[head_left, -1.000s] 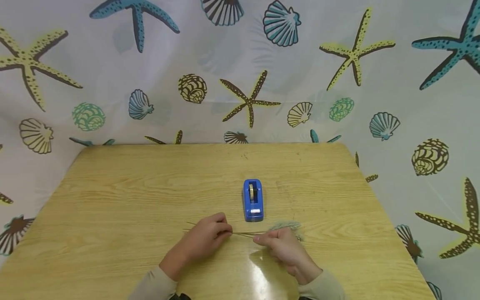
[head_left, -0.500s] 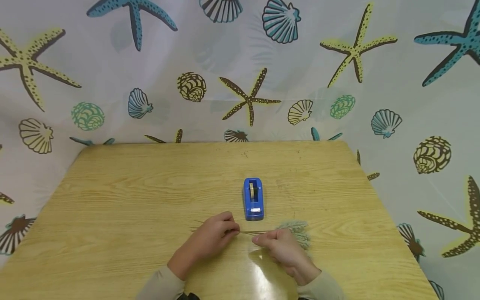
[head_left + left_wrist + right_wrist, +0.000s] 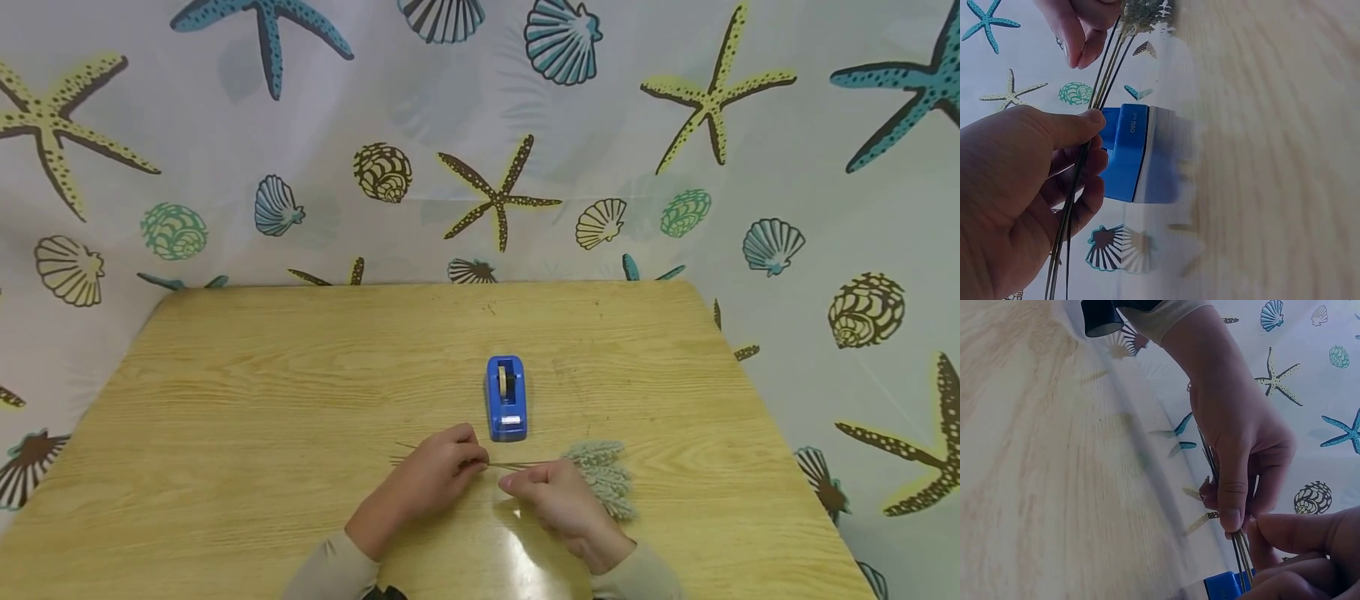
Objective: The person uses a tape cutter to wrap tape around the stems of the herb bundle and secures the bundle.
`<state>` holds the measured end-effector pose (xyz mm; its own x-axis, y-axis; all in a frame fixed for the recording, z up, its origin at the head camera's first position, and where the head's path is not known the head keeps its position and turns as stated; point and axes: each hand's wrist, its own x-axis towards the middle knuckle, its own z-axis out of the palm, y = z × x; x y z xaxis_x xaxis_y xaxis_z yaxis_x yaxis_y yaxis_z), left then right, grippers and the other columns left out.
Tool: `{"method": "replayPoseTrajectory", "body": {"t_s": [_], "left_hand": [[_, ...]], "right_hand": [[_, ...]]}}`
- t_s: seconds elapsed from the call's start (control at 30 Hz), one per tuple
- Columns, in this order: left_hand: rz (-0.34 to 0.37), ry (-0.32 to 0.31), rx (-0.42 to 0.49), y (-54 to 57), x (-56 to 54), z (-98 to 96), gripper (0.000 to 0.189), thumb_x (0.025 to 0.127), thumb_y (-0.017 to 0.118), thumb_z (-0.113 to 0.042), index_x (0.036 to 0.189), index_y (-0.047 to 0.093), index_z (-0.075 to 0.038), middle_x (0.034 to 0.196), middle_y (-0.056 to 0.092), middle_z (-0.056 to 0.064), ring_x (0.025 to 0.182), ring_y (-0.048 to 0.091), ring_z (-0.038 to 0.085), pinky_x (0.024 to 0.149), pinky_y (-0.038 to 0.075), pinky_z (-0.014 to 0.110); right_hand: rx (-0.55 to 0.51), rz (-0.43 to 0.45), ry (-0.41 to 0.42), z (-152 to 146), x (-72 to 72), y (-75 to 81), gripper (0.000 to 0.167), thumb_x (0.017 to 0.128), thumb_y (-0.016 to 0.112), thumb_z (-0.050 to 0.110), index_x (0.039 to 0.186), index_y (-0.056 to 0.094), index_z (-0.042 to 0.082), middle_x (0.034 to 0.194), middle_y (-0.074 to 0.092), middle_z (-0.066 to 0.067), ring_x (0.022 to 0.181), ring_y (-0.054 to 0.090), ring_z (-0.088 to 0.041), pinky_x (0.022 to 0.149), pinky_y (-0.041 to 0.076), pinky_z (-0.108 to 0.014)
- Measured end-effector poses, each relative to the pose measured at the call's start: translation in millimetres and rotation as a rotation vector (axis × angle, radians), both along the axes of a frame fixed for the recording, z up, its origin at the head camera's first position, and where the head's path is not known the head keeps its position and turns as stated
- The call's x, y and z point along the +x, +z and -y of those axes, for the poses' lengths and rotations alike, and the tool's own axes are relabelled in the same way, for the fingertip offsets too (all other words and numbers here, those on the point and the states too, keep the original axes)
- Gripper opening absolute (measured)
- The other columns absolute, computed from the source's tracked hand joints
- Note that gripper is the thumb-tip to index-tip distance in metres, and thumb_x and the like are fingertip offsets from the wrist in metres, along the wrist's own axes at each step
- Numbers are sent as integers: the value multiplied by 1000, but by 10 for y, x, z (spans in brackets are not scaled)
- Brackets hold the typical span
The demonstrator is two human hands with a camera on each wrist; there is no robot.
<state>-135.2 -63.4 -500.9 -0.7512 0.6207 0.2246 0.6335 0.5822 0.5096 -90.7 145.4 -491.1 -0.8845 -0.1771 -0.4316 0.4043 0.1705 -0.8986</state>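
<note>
My left hand (image 3: 435, 475) pinches a small bunch of thin brown stems (image 3: 1072, 187) between thumb and fingers. Pale green flower heads (image 3: 611, 483), fluffy like dried grass, fan out at the bunch's right end. Beside the stems is my right hand (image 3: 566, 504), fingers curled, thumb and forefinger tips close together. In the left wrist view those tips stand a little apart from the stems; whether something thin lies between them is hidden. Just beyond the hands stands a blue tape dispenser (image 3: 507, 398) with a roll in it.
A wood-grain table (image 3: 262, 400) lies under everything. Behind it and along the sides hangs a white cloth (image 3: 322, 142) printed with starfish and shells. A dark cylindrical device (image 3: 1100, 319) sits at the left wrist.
My left hand has shifted right with the stems, and the flower heads have come out further past my right hand. The right hand has barely moved; the dispenser stays put.
</note>
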Motion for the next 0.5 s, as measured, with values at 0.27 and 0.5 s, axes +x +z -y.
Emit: {"method": "replayPoseTrajectory", "body": {"t_s": [0.27,0.5], "left_hand": [[14,-7,-25,-17,-7,-22,8,94,69,-12,96,76,-9,86,53,-7,74,48,3,68,48,19],[24,-9,-38,-12,6,-49,9,96,67,-13,96,75,-9,89,55,-6,76,49,4,71,50,20]], "right_hand": [[28,8,6,-10,-2,-58,33,89,75,27,92,77,-5,52,50,11,37,24,0,38,23,-17],[67,-16,-40,13,7,-122,31,87,77,29,89,78,-2,53,49,12,39,26,-1,38,23,-18]]}}
